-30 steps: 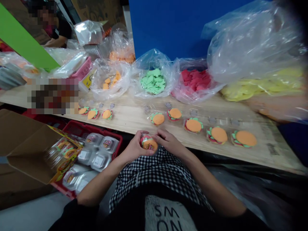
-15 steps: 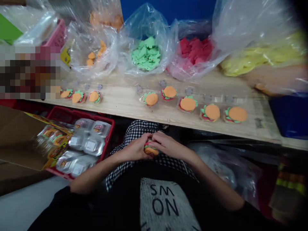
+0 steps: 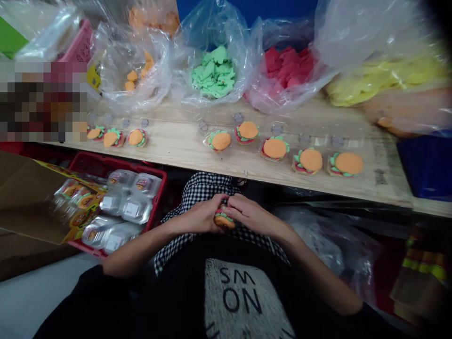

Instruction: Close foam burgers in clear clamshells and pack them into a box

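Observation:
Above my lap, both hands are closed round a small toy burger in a clear plastic box (image 3: pixel 224 219). My left hand (image 3: pixel 205 215) grips its left side, and my right hand (image 3: pixel 249 213) presses on its right and upper side. The burger's orange bun, green leaf and red layer show between the hands; the rest of the box is covered by fingers. On the wooden table (image 3: pixel 183 155) beyond stands a row of open clear boxes, each with a toy burger (image 3: pixel 275 148) inside. Another group of burgers (image 3: pixel 137 137) sits further left.
Plastic bags of green pieces (image 3: pixel 213 73), red pieces (image 3: pixel 287 68), yellow pieces (image 3: pixel 384 84) and orange pieces (image 3: pixel 131 81) line the table's back. To my left, a red crate (image 3: pixel 163 188) holds several closed clear boxes, beside a cardboard box (image 3: pixel 28 202). A blue bin (image 3: pixel 427 167) stands right.
Both hands stay on the boxed burger, and my right fingers have shifted slightly, so more of the burger shows between the hands. The view has moved a little.

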`<state>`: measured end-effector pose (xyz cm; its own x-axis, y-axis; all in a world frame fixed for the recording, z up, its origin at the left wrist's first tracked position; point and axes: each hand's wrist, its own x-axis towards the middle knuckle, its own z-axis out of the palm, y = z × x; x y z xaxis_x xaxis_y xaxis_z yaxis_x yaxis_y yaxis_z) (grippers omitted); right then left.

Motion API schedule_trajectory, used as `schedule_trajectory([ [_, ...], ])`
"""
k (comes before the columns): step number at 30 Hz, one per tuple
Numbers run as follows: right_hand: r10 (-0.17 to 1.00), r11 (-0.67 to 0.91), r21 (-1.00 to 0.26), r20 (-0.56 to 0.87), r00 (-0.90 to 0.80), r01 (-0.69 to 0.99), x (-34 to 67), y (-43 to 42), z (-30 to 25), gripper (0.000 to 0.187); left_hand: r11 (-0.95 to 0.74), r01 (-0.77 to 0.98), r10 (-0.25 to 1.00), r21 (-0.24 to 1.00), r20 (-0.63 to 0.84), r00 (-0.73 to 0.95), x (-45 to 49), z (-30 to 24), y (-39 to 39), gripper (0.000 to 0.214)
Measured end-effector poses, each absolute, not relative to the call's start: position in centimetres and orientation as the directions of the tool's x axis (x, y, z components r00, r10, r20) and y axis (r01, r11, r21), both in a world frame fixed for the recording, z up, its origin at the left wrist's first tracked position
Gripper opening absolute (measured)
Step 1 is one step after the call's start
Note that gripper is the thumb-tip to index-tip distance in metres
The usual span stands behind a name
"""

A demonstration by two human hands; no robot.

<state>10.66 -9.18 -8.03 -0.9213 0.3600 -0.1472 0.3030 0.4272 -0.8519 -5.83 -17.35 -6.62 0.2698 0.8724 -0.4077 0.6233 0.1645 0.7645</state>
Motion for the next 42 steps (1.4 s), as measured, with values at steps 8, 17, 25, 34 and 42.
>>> schedule_trajectory([
  [8, 0.417, 0.267, -0.945, -0.063, -0.907, 0.188, 11.4, -9.5, -8.7, 0.028, 0.192, 0.531, 0.868, 0.825, -0.395, 0.300, -5.2, -6.6, -16.9, 0.075],
  [17, 0.740, -0.142, -0.954, -0.280, -0.611, 0.264, 13.5, -10.6, -12.8, 0.030, 0.545, -0.081, 0.832, 0.835, -0.550, -0.070, -5.5, -9.9, -16.8, 0.048],
  [25, 0.435, 0.447, -0.837, -0.104, -0.894, 0.315, 11.5, -7.6, -8.5, 0.017, 0.150, 0.711, 0.915, 0.687, -0.369, 0.164, -6.5, -5.2, -14.3, 0.039],
  [34, 0.412, 0.384, -0.873, -0.129, -0.902, 0.301, 12.9, -9.1, -9.4, 0.018, 0.082, 0.443, 0.973, 0.893, -0.167, 0.158, -6.6, -7.9, -16.8, 0.016],
  [42, 0.418, 0.383, -0.877, -0.114, -0.901, 0.289, 13.5, -9.9, -10.6, 0.023, 0.190, 0.353, 0.977, 0.916, -0.211, 0.021, -5.6, -9.7, -18.0, 0.011],
])
